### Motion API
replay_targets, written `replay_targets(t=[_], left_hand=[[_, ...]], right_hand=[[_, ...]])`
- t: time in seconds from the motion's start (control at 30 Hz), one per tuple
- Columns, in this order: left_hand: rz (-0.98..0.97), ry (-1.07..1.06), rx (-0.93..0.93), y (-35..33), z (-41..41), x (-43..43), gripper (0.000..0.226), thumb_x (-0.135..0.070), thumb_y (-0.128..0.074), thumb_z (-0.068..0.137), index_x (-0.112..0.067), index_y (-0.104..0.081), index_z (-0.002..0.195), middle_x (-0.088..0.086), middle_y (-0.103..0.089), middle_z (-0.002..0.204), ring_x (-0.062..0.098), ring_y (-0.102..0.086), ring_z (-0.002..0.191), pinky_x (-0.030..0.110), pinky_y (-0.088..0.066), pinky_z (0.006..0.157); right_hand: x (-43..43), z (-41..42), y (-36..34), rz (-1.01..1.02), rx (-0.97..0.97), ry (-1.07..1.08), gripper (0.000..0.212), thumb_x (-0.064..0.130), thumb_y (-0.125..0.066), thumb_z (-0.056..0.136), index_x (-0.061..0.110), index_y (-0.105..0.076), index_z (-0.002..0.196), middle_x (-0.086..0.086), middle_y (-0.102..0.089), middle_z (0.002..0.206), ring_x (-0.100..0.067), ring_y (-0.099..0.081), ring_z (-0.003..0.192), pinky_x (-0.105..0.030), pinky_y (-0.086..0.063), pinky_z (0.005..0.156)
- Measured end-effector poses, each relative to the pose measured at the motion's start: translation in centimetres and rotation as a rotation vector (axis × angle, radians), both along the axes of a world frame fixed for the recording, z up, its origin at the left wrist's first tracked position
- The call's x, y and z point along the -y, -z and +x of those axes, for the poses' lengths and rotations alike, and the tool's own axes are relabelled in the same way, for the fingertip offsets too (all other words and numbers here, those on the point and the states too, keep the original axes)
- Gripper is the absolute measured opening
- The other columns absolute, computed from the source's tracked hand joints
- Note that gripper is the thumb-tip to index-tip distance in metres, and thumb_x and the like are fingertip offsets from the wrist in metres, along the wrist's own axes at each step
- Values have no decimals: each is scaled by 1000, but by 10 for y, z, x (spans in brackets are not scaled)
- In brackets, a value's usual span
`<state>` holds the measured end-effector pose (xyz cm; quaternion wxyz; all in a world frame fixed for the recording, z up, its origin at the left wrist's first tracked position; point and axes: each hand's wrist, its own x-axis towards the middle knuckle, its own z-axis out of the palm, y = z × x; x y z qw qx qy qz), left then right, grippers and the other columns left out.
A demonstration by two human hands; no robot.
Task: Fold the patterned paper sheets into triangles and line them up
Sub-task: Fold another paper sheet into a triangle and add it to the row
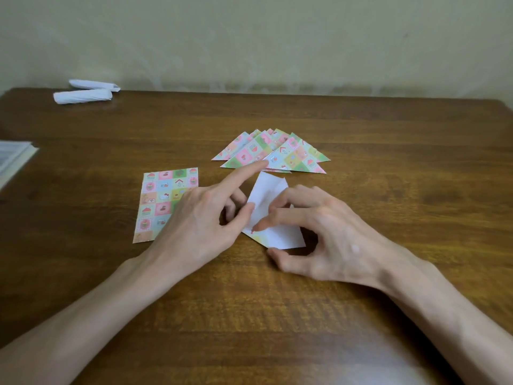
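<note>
Patterned sheet (277, 232) — one, white side up, pinched by left hand (200, 218), right hand (333, 240); triangles (272, 152) fanned — count unclear.

Most likely a room in a home, set up for paper craft. A dark wooden table (277, 315) with plain grain stands against a pale cream wall (277, 37), scuffed and stained where the two meet. Between the left hand (200, 218) and the right hand (327, 234) lies a half-folded sheet (269, 187). Just beyond them is a fan of cartoon-patterned paper triangles (272, 152). Far beyond the left hand lie two white paper bundles (83, 95). Well to its left, at the table's edge, is what seems a printed book (12, 159).
</note>
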<state>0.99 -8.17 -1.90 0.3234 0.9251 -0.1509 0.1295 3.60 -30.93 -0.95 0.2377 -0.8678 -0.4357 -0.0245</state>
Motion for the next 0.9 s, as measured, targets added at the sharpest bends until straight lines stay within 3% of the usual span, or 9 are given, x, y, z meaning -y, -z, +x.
replay_targets(t=[0.1,0.2,0.37,0.43,0.53,0.6,0.77,0.83,0.9], left_hand=[[-11,17,-20,-1,1,-2,71,-14,-66,97,-44,-37,155,-12,-66,77,12,-67,74,15,-45,69],[4,33,-18,-1,2,-5,54,-13,-65,98,-41,-51,143,-13,-63,78,13,-65,75,18,-42,65],[6,75,-27,1,4,-8,26,-17,-63,100,-37,-70,116,-9,-63,77,12,-62,80,21,-44,67],[2,63,-34,1,4,-9,25,-17,-64,100,-36,-73,114,-7,-63,77,11,-61,80,15,-40,66],[-13,54,-48,1,4,-10,25,-18,-64,100,-35,-75,114,-6,-64,78,10,-61,81,11,-38,67],[-8,61,-49,1,4,-11,25,-19,-64,99,-36,-76,114,-6,-64,80,13,-61,83,13,-39,68],[103,99,61,1,5,-15,21,-26,-76,89,-32,-79,109,-8,-53,115,10,-54,104,19,-39,92],[147,164,118,-2,7,-17,16,-23,-79,87,-29,-80,103,-6,-54,117,10,-51,107,15,-35,92],[176,260,122,-5,7,-20,13,-19,-78,90,-27,-80,99,-10,-62,112,8,-57,106,26,-44,91]], right_hand=[[-1,-2,1,41,81,8,31,33,-69,84,35,-76,114,13,-61,103,2,-44,86,-37,-47,82],[-4,-1,2,54,174,13,22,34,-69,90,29,-78,110,9,-65,102,-10,-56,87,-39,-47,79],[4,3,-3,-12,107,-12,53,71,-71,84,34,-73,122,12,-64,127,-8,-58,118,-39,-45,96],[6,3,-3,-21,58,-32,51,68,-73,83,37,-72,123,16,-62,130,-5,-56,123,-37,-43,100],[5,7,2,-1,129,-31,30,40,-76,87,34,-76,116,14,-67,124,-9,-60,114,-40,-45,94],[5,9,5,21,165,-32,23,33,-74,90,33,-78,113,12,-69,118,-12,-61,107,-41,-46,89],[6,8,6,-6,107,-27,21,40,-67,94,35,-78,111,15,-65,113,-8,-57,99,-36,-47,83],[7,7,6,-8,52,-19,21,48,-66,94,38,-77,110,17,-62,114,-1,-49,97,-25,-43,83],[7,7,7,-5,16,-11,23,54,-67,94,39,-77,109,17,-59,114,1,-46,96,-21,-39,83]])
